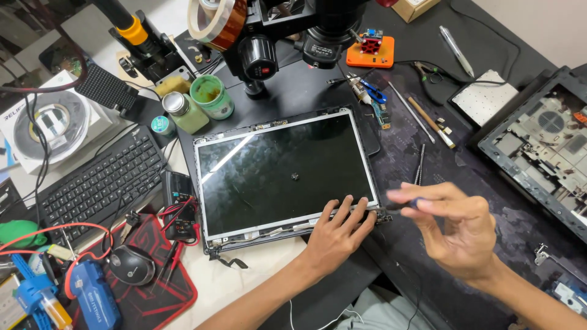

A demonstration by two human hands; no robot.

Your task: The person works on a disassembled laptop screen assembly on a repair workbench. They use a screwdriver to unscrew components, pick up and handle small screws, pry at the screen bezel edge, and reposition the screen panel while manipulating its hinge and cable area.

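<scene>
A bare laptop screen panel [284,171] lies flat on the black bench, glass up, with a small dark screw [295,176] resting near its middle. My left hand [336,235] presses flat on the panel's near right edge, fingers spread over the lower bezel. My right hand [455,229] hovers just right of that corner, blurred, pinching a thin dark tool with a blue grip [406,204] whose tip points at the panel's corner hinge [382,215].
A microscope stand [287,36] rises behind the panel, with jars [211,96] to its left. Tweezers and probes [422,116] lie right of it. An opened laptop base [544,143] sits far right. A keyboard [101,180], mouse [131,264] and multimeter leads fill the left.
</scene>
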